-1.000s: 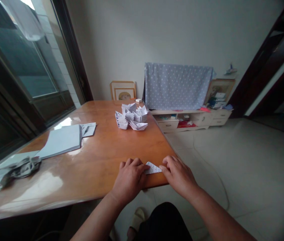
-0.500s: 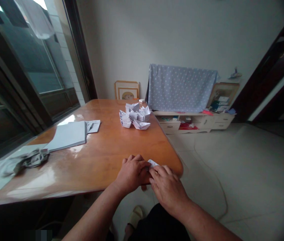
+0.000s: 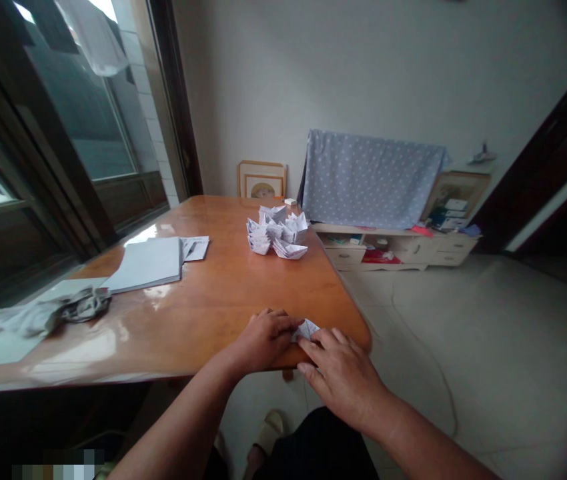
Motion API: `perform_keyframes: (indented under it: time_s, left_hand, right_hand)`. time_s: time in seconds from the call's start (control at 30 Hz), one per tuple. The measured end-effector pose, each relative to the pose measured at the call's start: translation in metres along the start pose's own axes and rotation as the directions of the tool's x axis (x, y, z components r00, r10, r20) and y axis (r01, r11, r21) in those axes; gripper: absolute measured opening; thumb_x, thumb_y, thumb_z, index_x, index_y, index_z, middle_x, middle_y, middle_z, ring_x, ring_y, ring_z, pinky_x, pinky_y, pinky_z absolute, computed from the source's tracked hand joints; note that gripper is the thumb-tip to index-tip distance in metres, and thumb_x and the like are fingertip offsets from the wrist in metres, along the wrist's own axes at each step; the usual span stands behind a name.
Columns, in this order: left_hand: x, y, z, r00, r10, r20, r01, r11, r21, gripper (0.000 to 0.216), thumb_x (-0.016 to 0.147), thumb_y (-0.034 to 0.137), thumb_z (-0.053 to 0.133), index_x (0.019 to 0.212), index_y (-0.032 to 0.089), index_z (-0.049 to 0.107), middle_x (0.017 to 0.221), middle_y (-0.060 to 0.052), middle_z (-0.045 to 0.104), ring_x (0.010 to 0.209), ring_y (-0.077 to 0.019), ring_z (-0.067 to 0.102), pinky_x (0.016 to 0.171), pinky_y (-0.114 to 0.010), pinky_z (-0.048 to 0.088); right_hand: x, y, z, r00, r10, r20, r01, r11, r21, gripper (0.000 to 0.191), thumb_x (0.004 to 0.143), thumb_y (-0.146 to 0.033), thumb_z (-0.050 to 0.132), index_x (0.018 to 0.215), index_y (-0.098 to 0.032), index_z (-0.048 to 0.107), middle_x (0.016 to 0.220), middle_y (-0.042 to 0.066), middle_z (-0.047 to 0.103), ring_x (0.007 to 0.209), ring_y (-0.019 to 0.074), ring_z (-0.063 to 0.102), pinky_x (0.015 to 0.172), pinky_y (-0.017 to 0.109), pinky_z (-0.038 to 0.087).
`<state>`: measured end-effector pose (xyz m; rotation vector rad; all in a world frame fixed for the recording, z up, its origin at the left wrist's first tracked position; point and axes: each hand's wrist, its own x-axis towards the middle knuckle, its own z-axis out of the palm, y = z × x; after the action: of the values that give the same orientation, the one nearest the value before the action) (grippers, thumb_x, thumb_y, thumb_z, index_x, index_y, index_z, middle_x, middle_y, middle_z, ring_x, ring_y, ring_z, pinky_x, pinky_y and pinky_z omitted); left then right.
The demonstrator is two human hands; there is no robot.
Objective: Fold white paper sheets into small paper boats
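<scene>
A small piece of folded white paper (image 3: 307,329) lies near the front right corner of the wooden table (image 3: 203,320). My left hand (image 3: 266,339) is closed over its left side, fingers bent, the tips partly hidden. From the right, my right hand (image 3: 346,373) holds the paper down with its fingertips; the thumb is spread away, near the table edge. Creases meet in the middle of the paper's visible face. Farther back on the table stands a cluster of folded paper boats (image 3: 276,233), several stacked into one another.
A stack of paper sheets (image 3: 148,263) lies on the left, beside a smaller printed sheet (image 3: 196,248). Crumpled grey cloth (image 3: 33,317) is at the far left. A small white box (image 3: 290,201) sits at the back edge. Beyond stands a low white cabinet (image 3: 438,257) with a dotted cloth (image 3: 373,180) above.
The view has turned slightly left, so the scene shifts right. More of the folded paper shows between my hands, and my right thumb has spread away from the fingers.
</scene>
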<state>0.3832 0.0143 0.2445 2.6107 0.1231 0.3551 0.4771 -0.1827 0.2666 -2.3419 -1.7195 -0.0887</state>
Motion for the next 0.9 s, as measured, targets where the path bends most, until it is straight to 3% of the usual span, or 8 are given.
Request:
perform_keyframes:
  time_s: [0.13,0.37,0.53,0.63,0.8,0.9]
  left_hand:
    - [-0.002,0.006,-0.003,1.0,-0.003,0.004,0.003,1.0,0.021,0.033,0.096,0.029,0.056,0.127,0.036,0.066,0.107,-0.002,0.069,0.099,-0.0226,0.061,0.083,-0.034,0.043]
    - [0.001,0.016,-0.001,0.994,-0.104,-0.015,0.104,0.994,0.022,0.03,0.087,0.023,0.061,0.115,0.031,0.067,0.106,-0.001,0.07,0.099,-0.023,0.061,0.085,-0.034,0.043]
    - [0.003,0.018,0.001,0.99,-0.138,-0.037,0.139,0.99,0.034,0.028,0.087,0.023,0.061,0.113,0.029,0.066,0.106,-0.001,0.07,0.1,-0.0231,0.061,0.084,-0.034,0.043]
    - [0.002,0.018,0.002,0.992,-0.116,-0.039,0.119,0.989,0.084,0.026,0.088,0.023,0.061,0.111,0.031,0.068,0.109,-0.002,0.068,0.102,-0.0238,0.06,0.085,-0.035,0.042]
    - [-0.002,0.02,0.003,0.997,-0.05,-0.062,0.058,0.991,0.122,0.023,0.09,0.025,0.06,0.11,0.028,0.071,0.108,-0.004,0.067,0.1,-0.0234,0.058,0.085,-0.034,0.041]
    - [-0.005,0.022,0.004,0.997,0.01,-0.071,0.001,0.988,0.156,0.02,0.092,0.024,0.058,0.108,0.027,0.07,0.107,-0.004,0.065,0.099,-0.0226,0.057,0.086,-0.034,0.041]
  right_hand:
    - [0.002,-0.003,-0.003,1.0,-0.002,0.014,0.002,1.0,-0.027,0.039,0.094,-0.043,0.062,0.131,-0.029,0.064,0.114,0.008,0.066,0.106,0.0287,0.057,0.091,0.043,0.047]
    - [0.009,-0.006,-0.001,0.999,-0.047,0.003,0.047,0.994,-0.099,0.04,0.088,-0.048,0.069,0.12,-0.024,0.069,0.114,0.012,0.067,0.104,0.0325,0.058,0.088,0.047,0.05]
    - [0.001,-0.006,0.004,0.998,-0.049,-0.048,0.047,0.997,-0.055,0.05,0.086,-0.051,0.071,0.127,-0.024,0.066,0.117,0.013,0.067,0.108,0.0334,0.058,0.092,0.048,0.048]
    - [-0.001,-0.003,0.003,0.996,-0.047,-0.07,0.046,0.999,-0.016,0.047,0.086,-0.052,0.07,0.125,-0.025,0.067,0.122,0.013,0.066,0.11,0.0325,0.057,0.093,0.047,0.048]
    - [0.005,0.013,-0.002,0.996,-0.002,-0.085,0.011,0.995,0.102,0.032,0.099,-0.04,0.054,0.123,-0.026,0.068,0.112,0.008,0.071,0.106,0.0249,0.061,0.091,0.038,0.049]
    - [0.006,0.018,0.005,0.988,0.049,-0.147,-0.031,0.992,0.121,0.047,0.099,-0.045,0.052,0.14,-0.022,0.058,0.135,0.011,0.064,0.125,0.0279,0.054,0.107,0.044,0.041]
